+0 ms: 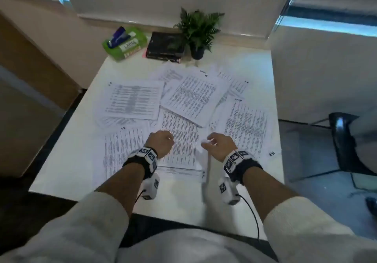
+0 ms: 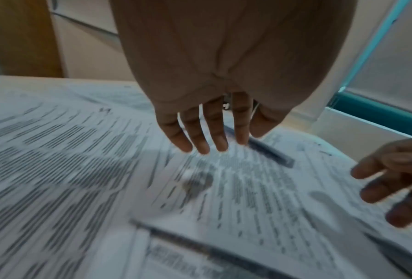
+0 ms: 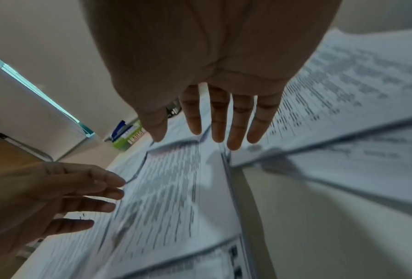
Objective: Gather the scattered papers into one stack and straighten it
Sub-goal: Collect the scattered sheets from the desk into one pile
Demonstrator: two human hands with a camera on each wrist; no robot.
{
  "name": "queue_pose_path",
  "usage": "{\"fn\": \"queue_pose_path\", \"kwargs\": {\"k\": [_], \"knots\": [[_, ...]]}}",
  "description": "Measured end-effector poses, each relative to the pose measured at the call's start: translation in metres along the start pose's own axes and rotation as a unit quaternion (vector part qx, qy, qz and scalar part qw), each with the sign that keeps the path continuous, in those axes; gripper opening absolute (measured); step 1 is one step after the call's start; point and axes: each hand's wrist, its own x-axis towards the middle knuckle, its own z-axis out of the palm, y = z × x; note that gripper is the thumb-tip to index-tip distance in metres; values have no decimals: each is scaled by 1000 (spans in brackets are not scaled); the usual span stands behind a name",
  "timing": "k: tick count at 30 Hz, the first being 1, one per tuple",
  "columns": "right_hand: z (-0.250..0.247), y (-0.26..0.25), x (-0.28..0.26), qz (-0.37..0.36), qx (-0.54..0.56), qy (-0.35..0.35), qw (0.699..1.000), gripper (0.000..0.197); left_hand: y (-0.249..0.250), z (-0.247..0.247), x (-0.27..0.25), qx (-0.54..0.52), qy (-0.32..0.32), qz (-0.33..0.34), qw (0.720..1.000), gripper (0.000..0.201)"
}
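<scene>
Several printed white sheets lie scattered and overlapping on the white table [image 1: 179, 193]: one at the left [image 1: 132, 100], one tilted in the middle [image 1: 195, 97], one at the right [image 1: 247, 126], one at the near left [image 1: 122, 150]. My left hand [image 1: 166, 139] hovers over the near middle sheet [image 1: 184, 150], fingers extended [image 2: 207, 145] and holding nothing. My right hand [image 1: 208, 141] hovers just right of it near that sheet's right edge, fingers spread [image 3: 218, 136] and empty. Both wrist views are blurred.
At the table's far edge stand a green wipes pack [image 1: 125, 43], a pile of black books [image 1: 166, 46] and a small potted plant [image 1: 199, 32]. A black chair [image 1: 344, 140] stands to the right, a wooden cabinet [image 1: 30, 68] to the left.
</scene>
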Motion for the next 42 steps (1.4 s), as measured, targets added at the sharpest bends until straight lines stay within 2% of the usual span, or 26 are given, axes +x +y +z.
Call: {"fn": "queue_pose_path", "kwargs": {"k": [2, 5, 8, 12, 16, 18, 20, 26, 28, 29, 30, 33, 36, 38, 40, 42], "knots": [[13, 4, 7, 6, -15, -3, 1000, 45, -24, 1, 1, -30, 64, -19, 997, 24], [37, 14, 14, 14, -33, 12, 999, 44, -67, 1, 4, 13, 137, -61, 989, 27], [57, 12, 26, -4, -65, 56, 996, 38, -98, -11, 6, 38, 189, -148, 970, 31], [80, -22, 43, -77, -74, 73, 992, 32, -133, -31, 7, 78, 204, -223, 950, 48], [109, -74, 63, -115, -59, -2, 992, 39, -163, -52, 13, 44, 169, -303, 937, 85], [122, -95, 71, -105, -69, -42, 991, 51, -171, -59, 16, 15, 148, -314, 938, 95], [134, -113, 77, -96, -79, -68, 990, 61, -174, -66, 17, -8, 156, -310, 938, 98], [154, -134, 91, -22, -83, -99, 991, 86, -182, -87, 29, -109, 184, -312, 926, 102], [157, -135, 95, -4, -71, -95, 993, 87, -185, -96, 33, -149, 189, -306, 921, 95], [158, -136, 96, 0, -67, -93, 993, 87, -186, -99, 36, -159, 190, -304, 920, 86], [158, -136, 97, 3, -66, -93, 993, 87, -188, -102, 38, -159, 187, -303, 921, 71], [159, -137, 99, 13, -59, -96, 994, 88, -186, -113, 42, -135, 188, -274, 933, 10], [158, -140, 99, 19, -46, -89, 995, 85, -181, -125, 46, -149, 202, -239, 938, 27], [155, -144, 100, 22, -45, -84, 995, 82, -176, -136, 49, -175, 217, -215, 936, 30], [150, -150, 100, 26, -36, -76, 996, 78, -174, -148, 53, -206, 219, -185, 936, 25], [146, -152, 101, 27, 13, -51, 998, 61, -174, -159, 59, -240, 225, -167, 930, 8]]}}
